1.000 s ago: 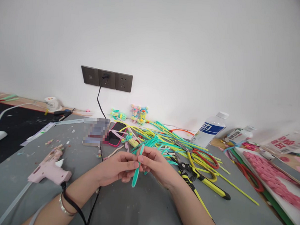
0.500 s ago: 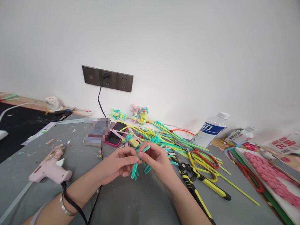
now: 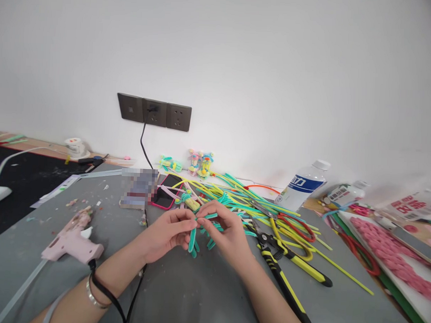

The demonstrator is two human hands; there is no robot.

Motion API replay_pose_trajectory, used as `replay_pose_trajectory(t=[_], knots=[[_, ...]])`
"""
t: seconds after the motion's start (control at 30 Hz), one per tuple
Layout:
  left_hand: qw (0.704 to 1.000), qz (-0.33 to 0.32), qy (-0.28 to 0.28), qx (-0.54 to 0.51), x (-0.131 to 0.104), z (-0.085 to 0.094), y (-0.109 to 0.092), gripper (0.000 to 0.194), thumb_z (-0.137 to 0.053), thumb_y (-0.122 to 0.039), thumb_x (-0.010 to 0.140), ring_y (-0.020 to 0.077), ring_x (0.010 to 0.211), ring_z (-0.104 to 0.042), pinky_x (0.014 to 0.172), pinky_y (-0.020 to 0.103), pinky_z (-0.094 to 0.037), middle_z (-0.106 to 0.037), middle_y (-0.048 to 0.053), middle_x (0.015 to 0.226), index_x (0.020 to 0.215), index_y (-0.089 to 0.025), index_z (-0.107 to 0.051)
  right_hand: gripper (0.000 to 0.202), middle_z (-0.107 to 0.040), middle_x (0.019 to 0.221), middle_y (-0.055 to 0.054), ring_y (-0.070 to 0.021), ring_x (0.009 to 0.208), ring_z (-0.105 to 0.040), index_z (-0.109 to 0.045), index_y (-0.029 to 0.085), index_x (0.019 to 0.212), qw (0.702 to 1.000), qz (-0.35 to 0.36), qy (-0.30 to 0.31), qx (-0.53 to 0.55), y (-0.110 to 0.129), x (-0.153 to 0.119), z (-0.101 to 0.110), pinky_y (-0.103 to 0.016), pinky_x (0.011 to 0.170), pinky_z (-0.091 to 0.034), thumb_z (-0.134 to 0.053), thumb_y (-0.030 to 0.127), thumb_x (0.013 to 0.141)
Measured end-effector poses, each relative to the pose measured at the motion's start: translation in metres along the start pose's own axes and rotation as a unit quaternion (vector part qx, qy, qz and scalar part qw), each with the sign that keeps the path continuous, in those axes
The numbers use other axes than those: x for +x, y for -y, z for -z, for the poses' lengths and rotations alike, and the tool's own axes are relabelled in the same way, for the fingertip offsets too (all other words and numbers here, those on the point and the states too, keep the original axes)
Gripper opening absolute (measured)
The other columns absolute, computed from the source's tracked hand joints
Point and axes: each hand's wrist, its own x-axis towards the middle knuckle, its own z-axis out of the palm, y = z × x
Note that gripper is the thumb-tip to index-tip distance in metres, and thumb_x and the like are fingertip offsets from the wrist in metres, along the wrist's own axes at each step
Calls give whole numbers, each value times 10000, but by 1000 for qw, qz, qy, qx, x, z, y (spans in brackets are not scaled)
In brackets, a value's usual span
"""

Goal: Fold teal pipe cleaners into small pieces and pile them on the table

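Observation:
Both hands meet above the middle of the grey table, fingertips close together. My left hand (image 3: 171, 233) pinches a teal pipe cleaner (image 3: 192, 240) whose folded end hangs below the fingers. My right hand (image 3: 226, 231) is closed on another stretch of the teal pipe cleaner, which runs up between thumb and fingers; its exact grip is partly hidden. Behind the hands lie more teal bent pieces (image 3: 224, 198) and a small yellow-and-teal pipe-cleaner figure (image 3: 189, 201).
A pink glue gun (image 3: 72, 241) lies at left, its black cord crossing under my left forearm. Yellow-black pliers (image 3: 269, 241), red-handled scissors (image 3: 298, 224) and loose yellow pipe cleaners (image 3: 342, 269) are at right. A water bottle (image 3: 303, 184) and small finished figures (image 3: 200, 163) stand by the wall.
The right fingers have shifted slightly, and the teal pipe cleaner between the hands has tilted from slanting upward to lying flatter. The left hand has barely moved.

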Motion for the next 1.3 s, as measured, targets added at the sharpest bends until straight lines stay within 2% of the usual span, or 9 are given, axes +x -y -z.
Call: replay_pose_trajectory(t=[0.23, 0.47, 0.8, 1.1, 1.3], knots=[[1000, -19, 8, -15, 1, 1, -1, 430, -938, -409, 603, 49, 407, -490, 412, 136, -478, -567, -56, 459, 624, -152, -594, 126, -727, 881, -56, -187, 848, -697, -673, 210, 900, 992, 103, -25, -70, -1, -2, -4, -308, 789, -542, -612, 101, 916], [998, -52, -3, -31, 1, 0, -1, 422, -934, -400, 616, 46, 411, -542, 434, 122, -479, -597, -51, 470, 621, -142, -601, 171, -740, 908, -80, -192, 871, -718, -657, 211, 924, 969, 186, -54, -152, -1, -3, -4, -303, 783, -564, -629, 44, 896], [995, -88, -31, -32, 3, 2, -2, 395, -935, -401, 613, 55, 478, -595, 479, 121, -522, -650, -27, 540, 627, -129, -649, 152, -709, 1046, -111, -207, 965, -701, -656, 212, 930, 970, 183, -19, -158, 1, -2, -3, -330, 828, -576, -629, 64, 902], [990, -111, -60, -60, 5, 2, -2, 380, -950, -365, 590, 53, 501, -598, 492, 115, -524, -642, -40, 552, 631, -136, -650, 227, -677, 1187, -160, -230, 1089, -676, -645, 203, 1091, 956, 201, 12, -212, -1, -5, -5, -348, 840, -595, -568, 60, 932], [988, -117, -71, -66, 6, 3, -3, 369, -942, -356, 603, 55, 516, -584, 510, 129, -530, -639, -41, 582, 701, -134, -664, 246, -670, 1234, -163, -264, 1134, -661, -624, 226, 1156, 945, 205, 28, -254, -1, -3, -4, -421, 901, -586, -631, 141, 925]])
